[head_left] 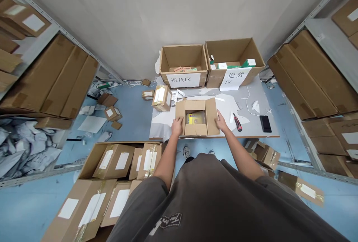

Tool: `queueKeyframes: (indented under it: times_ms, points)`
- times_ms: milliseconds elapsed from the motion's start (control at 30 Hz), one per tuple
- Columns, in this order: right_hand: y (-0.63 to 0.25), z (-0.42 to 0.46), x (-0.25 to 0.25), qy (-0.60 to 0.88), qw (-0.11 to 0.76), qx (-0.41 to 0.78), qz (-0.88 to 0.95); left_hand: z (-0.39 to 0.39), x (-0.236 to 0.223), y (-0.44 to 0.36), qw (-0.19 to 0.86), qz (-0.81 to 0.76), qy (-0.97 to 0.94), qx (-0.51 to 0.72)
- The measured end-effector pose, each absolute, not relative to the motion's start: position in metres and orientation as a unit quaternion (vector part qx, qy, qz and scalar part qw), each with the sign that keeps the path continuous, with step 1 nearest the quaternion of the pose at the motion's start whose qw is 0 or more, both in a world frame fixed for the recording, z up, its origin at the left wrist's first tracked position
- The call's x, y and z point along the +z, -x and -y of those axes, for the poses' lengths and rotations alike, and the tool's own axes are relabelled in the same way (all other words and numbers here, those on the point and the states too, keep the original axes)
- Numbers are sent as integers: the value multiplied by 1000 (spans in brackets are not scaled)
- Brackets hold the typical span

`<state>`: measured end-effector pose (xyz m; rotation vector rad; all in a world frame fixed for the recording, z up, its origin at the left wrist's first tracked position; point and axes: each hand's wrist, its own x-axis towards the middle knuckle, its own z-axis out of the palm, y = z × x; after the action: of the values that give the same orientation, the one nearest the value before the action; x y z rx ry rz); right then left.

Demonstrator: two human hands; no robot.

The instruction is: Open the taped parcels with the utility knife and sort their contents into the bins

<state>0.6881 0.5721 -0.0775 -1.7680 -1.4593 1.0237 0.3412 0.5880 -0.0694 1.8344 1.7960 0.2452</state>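
Observation:
An opened cardboard box (195,130) sits on the table in front of me with its flaps folded outward. Inside lies a yellow package (195,118), partly seen; it looks wrapped in clear plastic. At the box's left flap, my left hand (176,125) has its fingers closed on the edge. My right hand (220,122) grips the outer edge of the right flap, its fingertips partly hidden. A red and black utility knife (237,122) lies to the right of that hand. A taped carton (162,98) stands behind the box on the left.
Two large open cartons, one left (165,71) and one right (214,79), stand at the table's back with handwritten signs. A black phone (265,123) lies on the right. A big carton of parcels (96,160) is at my left. Shelves of boxes flank both sides.

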Motion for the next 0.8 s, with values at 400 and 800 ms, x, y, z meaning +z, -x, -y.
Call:
queueKeyframes:
  times_ms: [400, 800]
  points:
    - [-625, -576, -101, 731, 156, 463, 476, -608, -46, -395, 326, -731, -599, -3]
    - [-632, -578, -100, 674, 198, 539, 464, -581, -43, -336, 475, -542, -692, 14]
